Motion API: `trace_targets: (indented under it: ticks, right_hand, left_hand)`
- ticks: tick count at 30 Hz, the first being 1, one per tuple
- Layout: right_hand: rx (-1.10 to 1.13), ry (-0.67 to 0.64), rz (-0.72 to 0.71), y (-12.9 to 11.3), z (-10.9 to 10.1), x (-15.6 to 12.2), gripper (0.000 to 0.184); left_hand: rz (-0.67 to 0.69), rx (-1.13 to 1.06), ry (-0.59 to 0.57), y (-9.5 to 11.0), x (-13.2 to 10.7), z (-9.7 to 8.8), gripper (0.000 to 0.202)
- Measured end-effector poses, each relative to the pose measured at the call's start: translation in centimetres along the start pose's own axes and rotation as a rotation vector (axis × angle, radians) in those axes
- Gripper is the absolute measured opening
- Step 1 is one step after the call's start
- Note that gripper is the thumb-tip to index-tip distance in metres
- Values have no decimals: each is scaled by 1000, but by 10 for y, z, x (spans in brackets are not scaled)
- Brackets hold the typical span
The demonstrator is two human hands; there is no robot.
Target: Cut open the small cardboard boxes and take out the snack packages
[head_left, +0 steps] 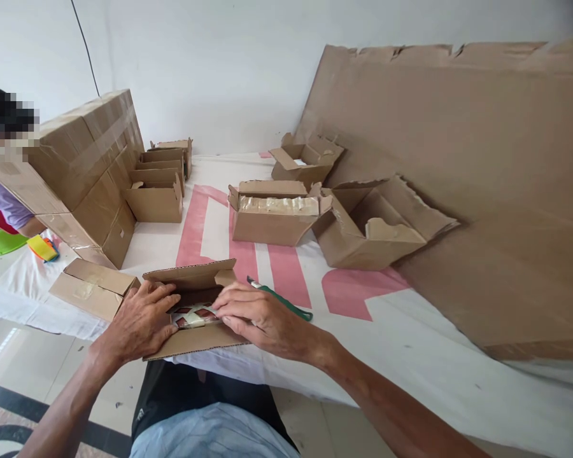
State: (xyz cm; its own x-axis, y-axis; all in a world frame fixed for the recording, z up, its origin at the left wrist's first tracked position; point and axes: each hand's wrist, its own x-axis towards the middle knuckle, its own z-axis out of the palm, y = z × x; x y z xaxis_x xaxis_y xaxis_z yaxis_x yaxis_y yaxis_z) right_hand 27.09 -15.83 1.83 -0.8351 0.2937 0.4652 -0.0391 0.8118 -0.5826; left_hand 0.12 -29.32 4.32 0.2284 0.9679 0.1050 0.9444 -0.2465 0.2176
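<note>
An open cardboard box (191,341) sits at the table's near edge, its long flaps raised. Inside lies a clear plastic-wrapped packet (198,316) with reddish-brown and pale parts; its exact kind is unclear. My left hand (141,318) rests over the box's left end, fingers apart, with the fingertips reaching inside. At the right end, my right hand (262,318) has its fingers bent together on the packet's edge, partly hiding it. Just beyond that hand lies a green-handled cutter (286,302). A closed carton (93,286) stands left of the open box.
A filled box (272,226) and torn open cartons (377,245) stand farther back. Several small boxes (155,203) line up beside a tall taped stack (95,165). A large cardboard sheet (458,178) leans at right. A person's arm (31,226) shows at far left, near a yellow object (41,248).
</note>
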Motion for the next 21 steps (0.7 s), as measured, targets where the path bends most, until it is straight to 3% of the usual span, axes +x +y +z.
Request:
trace_targets:
  ticks: [7,11,16,21]
  right_hand:
    - [-300,-184,-60,12,6,13,5]
    - [-545,-143,-42,9,-3,5,5]
    - [-680,-136,51,8,-19,-3,10]
    - [-720,-274,46,11,-7,7,16]
  left_hand:
    - [14,116,-34,13,13,-3,20]
    - [-15,159,49,11,7,-5,45]
    - [-63,9,164,4,-10,3,69]
    - [-84,-84,229,3,-23,15,88]
